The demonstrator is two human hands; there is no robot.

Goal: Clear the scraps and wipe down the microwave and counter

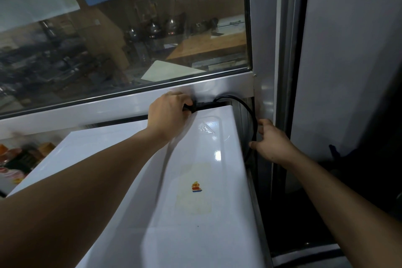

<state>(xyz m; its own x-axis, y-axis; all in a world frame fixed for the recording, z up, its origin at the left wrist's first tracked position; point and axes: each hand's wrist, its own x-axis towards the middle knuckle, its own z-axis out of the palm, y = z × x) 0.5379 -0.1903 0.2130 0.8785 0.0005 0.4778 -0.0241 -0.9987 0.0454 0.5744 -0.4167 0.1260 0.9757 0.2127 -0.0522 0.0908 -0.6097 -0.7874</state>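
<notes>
Nearest, beneath both forearms: white microwave (152,180), top panel glossy, a yellowed sticker patch (194,188) with a small coloured mark just short of the right grip. No cloth, sponge or spray anywhere in view; no wet streaks readable on the panel, so wiping judged not yet begun.

Right hand (272,143) beside the microwave's right edge, fingers loosely curled round the black power cord (250,119), thumb side touching it; a light hold rather than a tight clamp, as far as visible.

Farther, left hand (169,113) at the back edge of the microwave, fingers curled tight on a black plug (189,107) or cord end. Cord looping from that grip up, across and down into the right grip. Whether plugged in or already pulled free: cannot tell, socket hidden behind the fingers.

Left of the left grip, below the panel edge: blurred jars and packets (24,159) on the table, too soft to name. No scraps identifiable.

Beyond both grips: metal window frame (108,104), then glass (130,39) with a dim kitchen behind it and papers taped above.

Judgement: task at a preparatory step, handling the power lead, probably to make the appliance safe or movable. Scrap clearing, microwave wipe and table wipe all apparently left to do.
</notes>
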